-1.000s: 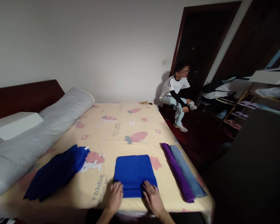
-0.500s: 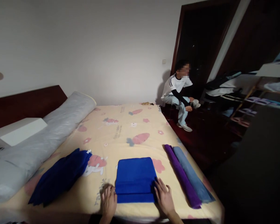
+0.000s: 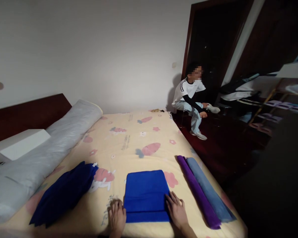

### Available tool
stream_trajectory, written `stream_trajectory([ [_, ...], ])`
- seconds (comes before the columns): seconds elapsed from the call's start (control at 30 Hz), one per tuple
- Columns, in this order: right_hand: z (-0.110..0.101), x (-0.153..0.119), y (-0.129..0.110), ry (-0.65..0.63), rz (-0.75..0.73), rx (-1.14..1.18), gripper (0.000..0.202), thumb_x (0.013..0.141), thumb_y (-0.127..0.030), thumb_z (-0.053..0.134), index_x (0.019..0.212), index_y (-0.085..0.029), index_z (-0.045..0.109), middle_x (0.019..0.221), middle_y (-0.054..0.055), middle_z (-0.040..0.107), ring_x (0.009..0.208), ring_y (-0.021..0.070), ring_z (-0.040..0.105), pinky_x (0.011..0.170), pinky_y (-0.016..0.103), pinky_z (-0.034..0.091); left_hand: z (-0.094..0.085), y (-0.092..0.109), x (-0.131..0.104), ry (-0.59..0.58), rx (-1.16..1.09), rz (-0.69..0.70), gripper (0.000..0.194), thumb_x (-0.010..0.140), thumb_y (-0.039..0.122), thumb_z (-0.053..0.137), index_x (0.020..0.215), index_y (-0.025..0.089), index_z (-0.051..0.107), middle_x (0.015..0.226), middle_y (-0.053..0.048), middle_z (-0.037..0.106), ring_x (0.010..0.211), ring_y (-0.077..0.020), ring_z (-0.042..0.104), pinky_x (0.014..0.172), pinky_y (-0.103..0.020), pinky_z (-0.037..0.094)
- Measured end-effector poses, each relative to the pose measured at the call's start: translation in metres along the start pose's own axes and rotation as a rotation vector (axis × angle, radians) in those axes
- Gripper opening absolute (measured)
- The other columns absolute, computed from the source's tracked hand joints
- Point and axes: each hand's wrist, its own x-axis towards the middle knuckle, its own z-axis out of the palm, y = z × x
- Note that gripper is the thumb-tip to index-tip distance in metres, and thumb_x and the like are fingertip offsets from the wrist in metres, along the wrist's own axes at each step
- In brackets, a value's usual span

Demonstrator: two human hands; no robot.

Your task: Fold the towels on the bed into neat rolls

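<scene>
A folded bright-blue cloth (image 3: 147,191) lies flat near the front edge of the bed, with a fold line running across its lower part. My left hand (image 3: 117,215) rests palm down at its left edge, fingers extended and slightly curved. At the opposite edge, my right hand (image 3: 176,209) lies with its fingers spread and fingertips touching the cloth. To the left is a dark-blue heap of fabric (image 3: 64,195) with a small white tag. On the right, a purple rolled cloth (image 3: 198,191) lies alongside a grey-blue rolled cloth (image 3: 210,188).
The bed (image 3: 129,132) has a cream sheet with carrot and rabbit prints. A long grey roll of bedding (image 3: 64,132) and a white box (image 3: 22,143) are by the headboard (image 3: 34,109). Beyond the right side, a person (image 3: 190,99) sits near a dark doorway; a shoe rack (image 3: 270,109) stands farther right.
The view has tilted up slightly, so the bed and cloths appear a little lower. Both hands stay at the sides of the blue cloth. The seated person's foot has shifted slightly.
</scene>
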Motion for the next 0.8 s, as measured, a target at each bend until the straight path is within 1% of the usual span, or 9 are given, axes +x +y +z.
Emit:
stream_trajectory([
  [0.07,0.001,-0.005,0.005,0.026,-0.009,-0.002,0.049,0.099,-0.038,0.03,0.138,-0.022,0.054,0.152,0.01,0.039,0.143,0.0285,0.033,0.111,0.054,0.029,0.001,-0.006,-0.002,0.039,-0.037,0.037,0.041,0.09,0.016,0.033,0.113,0.02,0.067,0.115,-0.008,0.069,0.113,-0.0238,0.059,0.096,-0.04,0.043],
  [0.1,0.001,-0.007,-0.001,0.005,-0.052,0.02,0.049,0.099,-0.037,0.029,0.139,-0.022,0.053,0.153,0.01,0.038,0.143,0.0274,0.033,0.112,0.052,0.028,0.003,-0.001,-0.005,0.036,-0.074,0.08,0.041,0.091,0.016,0.033,0.113,0.021,0.067,0.114,-0.008,0.07,0.111,-0.0228,0.06,0.095,-0.039,0.044],
  [0.23,0.004,-0.004,-0.053,-0.189,-0.319,0.177,0.046,0.1,-0.038,0.029,0.141,-0.029,0.049,0.149,0.006,0.045,0.14,0.0233,0.037,0.115,0.048,0.026,0.016,0.06,-0.016,-0.05,-0.256,0.381,0.042,0.089,0.016,0.036,0.119,0.027,0.065,0.124,-0.004,0.068,0.118,-0.02,0.058,0.103,-0.036,0.044],
  [0.33,0.004,0.008,-0.074,-0.303,-0.411,0.212,0.047,0.099,-0.039,0.035,0.144,-0.03,0.044,0.149,0.005,0.045,0.14,0.0232,0.038,0.115,0.049,0.026,0.017,0.088,-0.012,-0.131,-0.304,0.402,0.046,0.088,0.015,0.037,0.124,0.03,0.061,0.132,-0.002,0.063,0.123,-0.0191,0.055,0.106,-0.036,0.042],
  [0.4,0.002,0.015,-0.063,-0.29,-0.338,0.154,0.049,0.098,-0.04,0.036,0.144,-0.028,0.045,0.152,0.006,0.04,0.142,0.0251,0.035,0.115,0.052,0.024,0.013,0.077,-0.002,-0.139,-0.265,0.299,0.044,0.088,0.015,0.036,0.119,0.029,0.064,0.128,-0.003,0.065,0.121,-0.02,0.056,0.104,-0.038,0.043],
  [0.53,-0.001,0.017,-0.005,-0.099,-0.086,-0.001,0.049,0.098,-0.038,0.032,0.139,-0.022,0.051,0.153,0.01,0.039,0.143,0.0285,0.033,0.113,0.055,0.028,0.006,0.011,0.015,-0.003,-0.116,0.09,0.039,0.088,0.014,0.036,0.109,0.023,0.068,0.115,-0.007,0.069,0.113,-0.0227,0.058,0.098,-0.041,0.043],
  [0.6,0.0,0.012,0.012,-0.014,-0.04,-0.025,0.048,0.098,-0.037,0.032,0.137,-0.02,0.054,0.152,0.012,0.04,0.142,0.0286,0.035,0.111,0.054,0.031,0.005,-0.01,0.016,0.068,-0.088,0.048,0.038,0.089,0.015,0.035,0.108,0.021,0.068,0.111,-0.008,0.07,0.107,-0.0223,0.06,0.094,-0.039,0.045],
  [0.67,0.004,0.007,0.009,0.017,-0.068,0.0,0.047,0.099,-0.036,0.031,0.136,-0.02,0.055,0.151,0.012,0.041,0.141,0.0279,0.037,0.11,0.052,0.033,0.007,-0.006,0.011,0.096,-0.124,0.078,0.037,0.09,0.017,0.035,0.107,0.021,0.068,0.108,-0.008,0.07,0.105,-0.022,0.061,0.093,-0.038,0.046],
  [0.8,0.012,0.007,-0.042,-0.142,-0.284,0.146,0.046,0.101,-0.042,0.03,0.14,-0.029,0.05,0.148,0.006,0.047,0.139,0.024,0.04,0.113,0.048,0.031,0.014,0.061,-0.003,-0.016,-0.333,0.339,0.041,0.088,0.014,0.036,0.114,0.027,0.066,0.117,-0.005,0.068,0.112,-0.0204,0.06,0.098,-0.036,0.046],
])
